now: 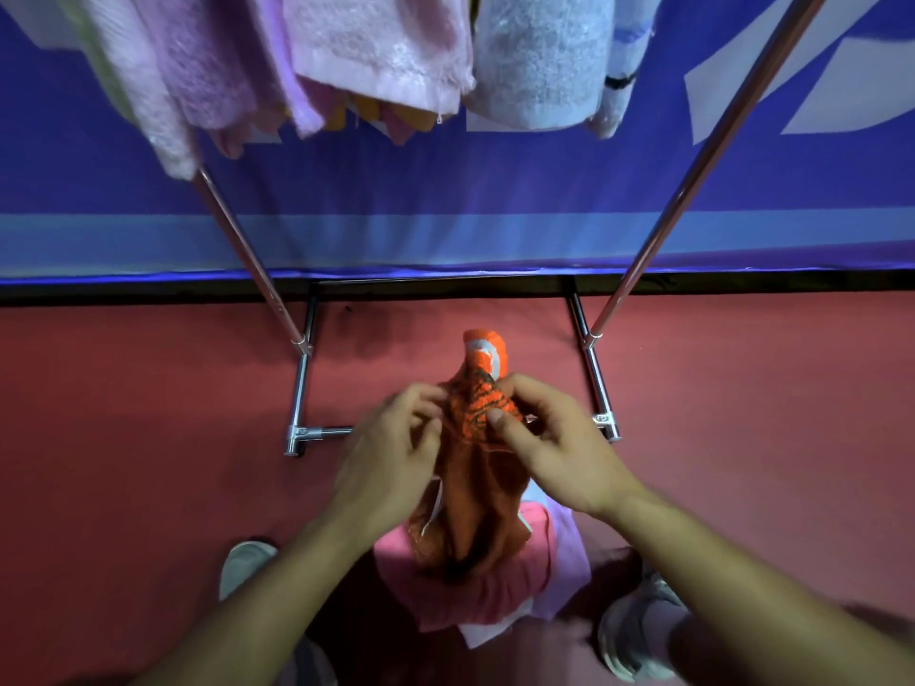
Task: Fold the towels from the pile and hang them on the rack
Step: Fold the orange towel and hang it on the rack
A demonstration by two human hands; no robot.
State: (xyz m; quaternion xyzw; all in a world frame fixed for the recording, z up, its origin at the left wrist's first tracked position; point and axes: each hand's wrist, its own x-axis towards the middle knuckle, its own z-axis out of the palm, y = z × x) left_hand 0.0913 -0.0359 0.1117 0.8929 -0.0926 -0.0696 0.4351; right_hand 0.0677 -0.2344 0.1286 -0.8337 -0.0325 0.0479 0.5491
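An orange towel (475, 497) with a dark pattern hangs bunched between my hands, over the floor in front of the rack. My left hand (391, 453) pinches its top edge on the left. My right hand (549, 438) pinches the same edge on the right, thumb on the patterned part. Below the towel lies the pile (495, 581) of pink, lilac and white towels between my feet. The metal rack (302, 383) stands ahead, its two slanted poles rising to the top, where pink (381, 52), lilac and pale blue (539, 61) towels hang.
The floor (124, 438) is red. A blue banner (445, 190) closes off the back behind the rack. My two shoes (245, 566) stand either side of the pile. The rack's base bars run along the floor at left and right (599, 388).
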